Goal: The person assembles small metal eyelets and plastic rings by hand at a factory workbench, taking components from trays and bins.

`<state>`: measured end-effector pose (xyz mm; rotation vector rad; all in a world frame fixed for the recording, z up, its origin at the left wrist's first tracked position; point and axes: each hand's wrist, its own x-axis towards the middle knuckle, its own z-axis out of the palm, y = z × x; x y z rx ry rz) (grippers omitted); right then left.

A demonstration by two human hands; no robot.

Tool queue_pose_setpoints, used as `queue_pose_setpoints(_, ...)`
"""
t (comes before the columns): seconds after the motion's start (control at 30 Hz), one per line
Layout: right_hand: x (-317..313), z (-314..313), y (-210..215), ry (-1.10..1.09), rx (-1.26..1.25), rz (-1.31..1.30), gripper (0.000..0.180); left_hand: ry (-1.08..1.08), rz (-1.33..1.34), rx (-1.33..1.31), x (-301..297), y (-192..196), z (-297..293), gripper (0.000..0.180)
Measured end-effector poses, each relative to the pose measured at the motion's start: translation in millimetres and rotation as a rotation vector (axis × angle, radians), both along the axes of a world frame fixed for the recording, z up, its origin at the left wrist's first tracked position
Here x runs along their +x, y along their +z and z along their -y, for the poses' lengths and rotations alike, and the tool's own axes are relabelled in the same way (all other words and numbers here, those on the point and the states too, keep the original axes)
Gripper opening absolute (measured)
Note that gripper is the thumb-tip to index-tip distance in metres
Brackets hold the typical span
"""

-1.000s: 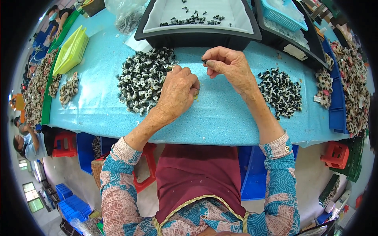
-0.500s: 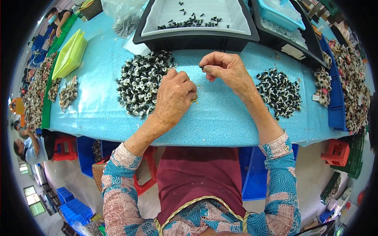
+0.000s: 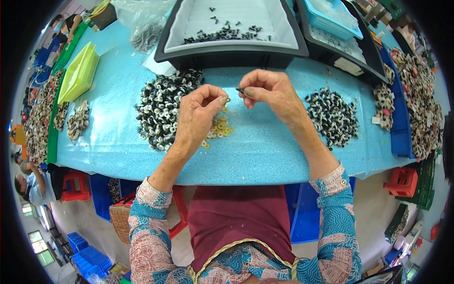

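My left hand (image 3: 196, 113) is closed in a pinch on a small yellow ring (image 3: 228, 100). Just to its right, my right hand (image 3: 269, 92) pinches a small black stud (image 3: 240, 90) between thumb and forefinger. Ring and stud are close together but apart. Loose yellow rings (image 3: 221, 127) lie beside and partly behind my left hand. To the left of that hand is a large pile of small black and white parts (image 3: 158, 111). A smaller pile of similar parts (image 3: 333, 116) lies right of my right forearm.
A black bin with a white liner (image 3: 231, 56) stands at the back, holding loose black studs (image 3: 227, 34). Right of it, a light blue basket (image 3: 333, 21) sits on another black bin (image 3: 376, 64). A yellow-green basket (image 3: 78, 73) stands at left. Bundled parts fill both sides; other people sit at left.
My left hand has risen from the yellow rings, uncovering them, and now holds one ring up toward the right hand. The right hand keeps its pinch on the stud. The whole view has shifted slightly.
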<state>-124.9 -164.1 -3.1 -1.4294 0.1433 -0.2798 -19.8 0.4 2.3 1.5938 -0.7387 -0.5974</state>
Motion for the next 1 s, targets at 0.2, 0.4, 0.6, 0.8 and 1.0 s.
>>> queue_pose_setpoints(0.2, -5.8, -14.4, 5.6, 0.047, 0.046, 0.026, 0.011, -0.085, -0.469, -0.127, -2.1, 2.9, 1.2, 0.017)
queue_pose_setpoints(0.4, -2.3, -10.1, 2.9, -0.009, -0.038, 0.027, 0.011, -0.133, -0.608, -0.206, -1.9, -7.7, 4.7, 0.016)
queue_pose_setpoints(0.6, -2.9, -9.0, 5.8, -0.017, -0.105, 0.033, 0.008, -0.170, -0.761, -0.256, 0.4, -6.8, 4.4, 0.015)
queue_pose_setpoints(0.8, -6.2, -10.5, 15.4, 0.058, -0.195, 0.033, 0.016, -0.191, -0.804, -0.212, 6.7, -9.5, -2.1, 0.010)
queue_pose_setpoints(1.0, -9.3, -11.2, 18.3, 0.172, -0.249, 0.078, 0.024, -0.372, -0.856, -0.181, 7.3, -2.8, -1.9, 0.012)
